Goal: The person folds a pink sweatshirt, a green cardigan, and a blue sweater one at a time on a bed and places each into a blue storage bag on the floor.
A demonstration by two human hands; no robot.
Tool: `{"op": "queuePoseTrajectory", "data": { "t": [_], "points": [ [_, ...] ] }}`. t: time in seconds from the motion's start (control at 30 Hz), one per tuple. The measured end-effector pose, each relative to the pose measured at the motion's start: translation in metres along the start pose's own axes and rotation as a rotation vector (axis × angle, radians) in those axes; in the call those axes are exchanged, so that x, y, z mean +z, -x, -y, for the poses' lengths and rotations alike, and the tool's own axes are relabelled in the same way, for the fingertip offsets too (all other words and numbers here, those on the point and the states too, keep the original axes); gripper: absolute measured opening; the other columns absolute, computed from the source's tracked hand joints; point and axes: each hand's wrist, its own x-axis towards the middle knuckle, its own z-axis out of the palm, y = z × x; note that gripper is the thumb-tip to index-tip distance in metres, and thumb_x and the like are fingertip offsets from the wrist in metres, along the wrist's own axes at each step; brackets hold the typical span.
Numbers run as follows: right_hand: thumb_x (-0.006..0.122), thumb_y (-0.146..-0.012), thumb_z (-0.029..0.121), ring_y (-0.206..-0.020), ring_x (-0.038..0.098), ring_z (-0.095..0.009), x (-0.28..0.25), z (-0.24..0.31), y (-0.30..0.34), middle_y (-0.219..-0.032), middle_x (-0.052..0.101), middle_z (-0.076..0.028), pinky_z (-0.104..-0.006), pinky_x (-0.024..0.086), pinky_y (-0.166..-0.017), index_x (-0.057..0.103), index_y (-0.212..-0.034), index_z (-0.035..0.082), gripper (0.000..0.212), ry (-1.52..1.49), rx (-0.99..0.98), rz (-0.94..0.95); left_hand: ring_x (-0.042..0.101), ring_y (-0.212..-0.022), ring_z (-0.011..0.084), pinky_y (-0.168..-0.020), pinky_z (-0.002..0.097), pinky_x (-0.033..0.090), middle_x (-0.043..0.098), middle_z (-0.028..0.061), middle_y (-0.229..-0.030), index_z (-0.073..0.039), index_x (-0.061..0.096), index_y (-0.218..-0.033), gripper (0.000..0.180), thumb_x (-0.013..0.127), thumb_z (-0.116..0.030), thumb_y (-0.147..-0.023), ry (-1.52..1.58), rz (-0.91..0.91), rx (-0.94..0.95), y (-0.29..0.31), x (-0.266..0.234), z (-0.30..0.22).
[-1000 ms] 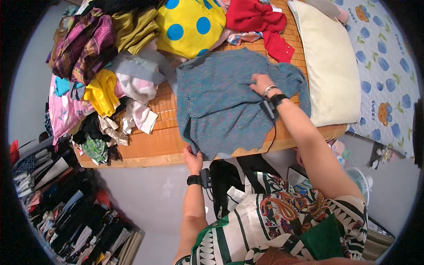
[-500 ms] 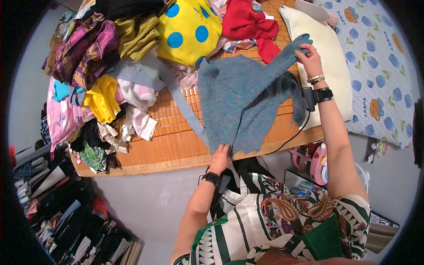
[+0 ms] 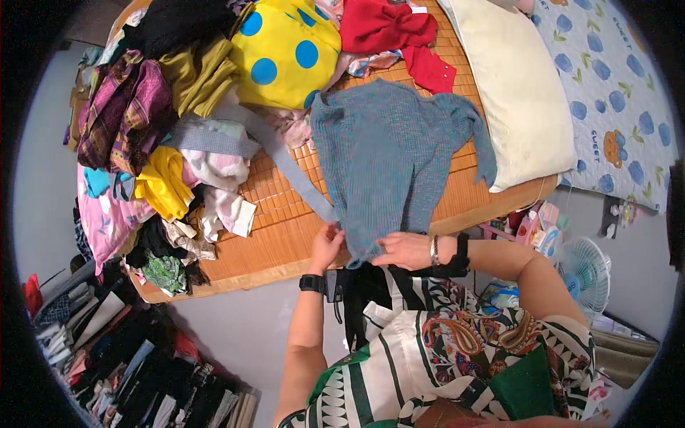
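Observation:
A blue-grey ribbed knit sweater (image 3: 378, 150) lies spread on the slatted bamboo mat (image 3: 275, 228), one sleeve trailing to the right by the cream pillow. Its narrow near end reaches the mat's front edge. My left hand (image 3: 328, 246) is closed, fingertips pinching at the sweater's lower left edge, close to the end of a grey fabric strap (image 3: 296, 182). My right hand (image 3: 410, 251) has come across to the near end, thumb and fingers closed on the knit there. The fingertips of both hands are partly hidden.
Heaped clothes fill the left and far side: a yellow polka-dot cloth (image 3: 285, 60), a red garment (image 3: 389, 28), a purple patterned cloth (image 3: 125, 114) and a pink pillow (image 3: 107, 214). The cream pillow (image 3: 524, 100) lies right. A fan (image 3: 585, 274) stands below, clothes racks (image 3: 143, 364) lower left.
My right hand let go of the raised far-right sleeve and moved down to the sweater's near end. The sleeve now lies down. My left hand shifted slightly left.

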Motion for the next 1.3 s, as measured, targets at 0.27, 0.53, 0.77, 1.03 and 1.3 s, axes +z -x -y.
{"op": "queuePoseTrajectory", "data": {
  "t": [0.27,0.53,0.77,1.03,1.3],
  "points": [
    [0.056,-0.072,0.004,-0.082,0.055,-0.017,-0.095,-0.002,-0.001,-0.099,0.055,-0.008,-0.0286,0.046,-0.070,0.050,-0.106,0.006,0.034,-0.469,0.719,-0.690,0.050,-0.080,0.0306,-0.072,0.0365,0.042,0.050,0.0171,-0.087,0.001,0.047,-0.092,0.046,0.069,-0.022,-0.060,-0.568,-0.094,0.318,0.025,0.037,-0.034],
    [0.052,-0.076,0.002,-0.102,0.046,-0.019,-0.245,-0.005,-0.042,-0.113,0.045,-0.013,-0.0293,0.038,-0.087,0.027,-0.125,0.001,0.055,-0.824,0.399,-1.056,0.046,-0.090,0.0337,-0.072,0.0405,0.042,0.043,0.0145,-0.106,-0.002,0.046,-0.094,0.037,0.061,-0.018,-0.064,-0.985,-0.102,0.200,0.023,0.071,-0.029],
    [0.057,-0.074,0.002,-0.103,0.044,-0.019,-0.267,0.019,-0.149,-0.119,0.038,-0.013,-0.0247,0.043,-0.081,0.014,-0.130,0.007,0.071,-0.876,0.239,-0.769,0.048,-0.068,0.0348,-0.061,0.0399,0.040,0.048,0.0190,-0.073,0.001,0.046,-0.080,0.019,0.050,-0.010,-0.066,-0.401,-0.323,0.177,0.042,0.021,-0.015],
    [0.060,-0.073,0.002,-0.102,0.042,-0.015,-0.240,0.015,-0.247,-0.115,0.038,-0.010,-0.0262,0.040,-0.085,0.013,-0.128,-0.001,0.073,-0.862,-0.068,-0.649,0.047,-0.065,0.0295,-0.060,0.0373,0.038,0.046,0.0148,-0.070,0.000,0.043,-0.077,0.017,0.053,-0.007,-0.064,-0.278,-0.550,0.156,0.071,-0.025,-0.007],
    [0.055,-0.074,0.000,-0.090,0.051,-0.015,-0.228,0.000,-0.150,-0.102,0.051,-0.011,-0.0255,0.042,-0.079,0.030,-0.123,0.002,0.056,-0.676,0.235,-1.026,0.052,-0.071,0.0348,-0.062,0.0414,0.042,0.051,0.0163,-0.079,-0.003,0.046,-0.083,0.023,0.057,-0.010,-0.064,-0.518,-0.282,0.300,0.049,-0.002,-0.008]
  ]
}}
